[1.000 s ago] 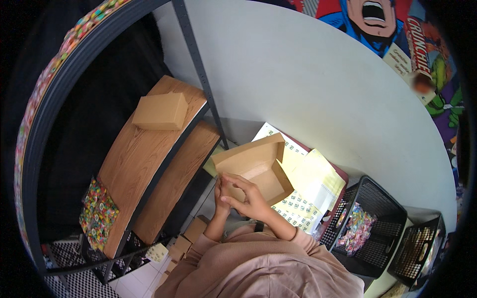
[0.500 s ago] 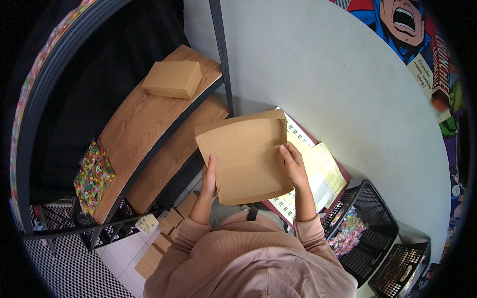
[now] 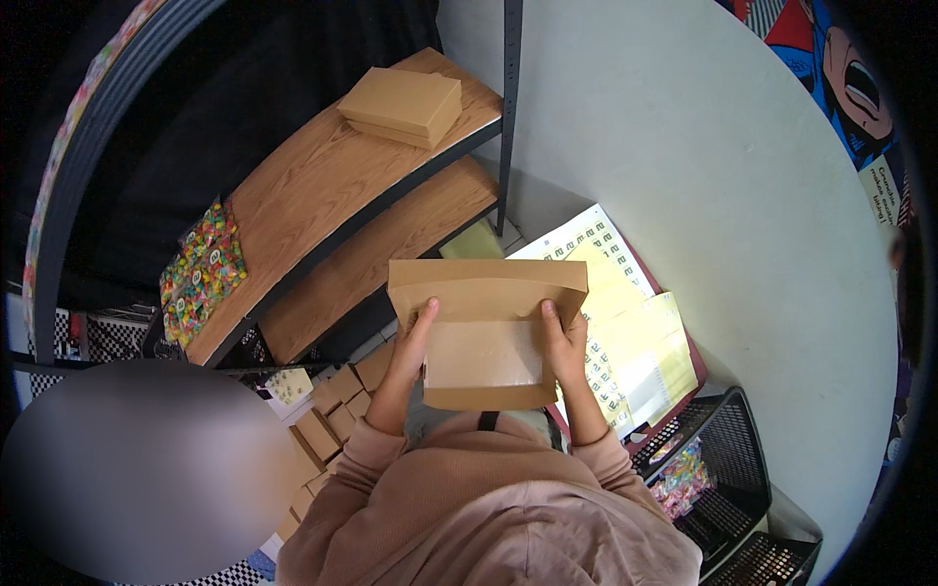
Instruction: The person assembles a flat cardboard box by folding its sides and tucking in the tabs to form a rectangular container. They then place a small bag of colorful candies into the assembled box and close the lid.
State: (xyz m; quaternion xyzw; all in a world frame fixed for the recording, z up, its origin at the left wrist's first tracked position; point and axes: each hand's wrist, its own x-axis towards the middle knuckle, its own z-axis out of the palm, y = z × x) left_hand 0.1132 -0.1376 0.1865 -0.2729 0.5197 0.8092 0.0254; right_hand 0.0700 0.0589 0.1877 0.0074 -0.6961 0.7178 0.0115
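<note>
A brown cardboard box point(image 3: 489, 347), open on the side facing me, is held in front of my body. Inside it, a fold line crosses the plain bottom, and its far wall stands up as a wide flap. My left hand point(image 3: 418, 337) grips the left side, thumb on the inner face. On the right side my right hand point(image 3: 564, 342) does the same, its thumb pressed inside the wall. Most of the other fingers are hidden behind the cardboard.
Closed cardboard boxes point(image 3: 403, 103) lie stacked on a wooden shelf point(image 3: 322, 166), near bags of colourful sweets point(image 3: 203, 269). Printed sheets point(image 3: 625, 342) lie to the right, beside black crates point(image 3: 738, 459). More small boxes point(image 3: 327, 420) sit low left. A grey blur point(image 3: 147, 469) covers the lower left.
Both hands have tipped the box so its far wall stands higher and its bottom looks shorter. The right hand has shifted along its side. The whole view has turned, and a grey blur has appeared.
</note>
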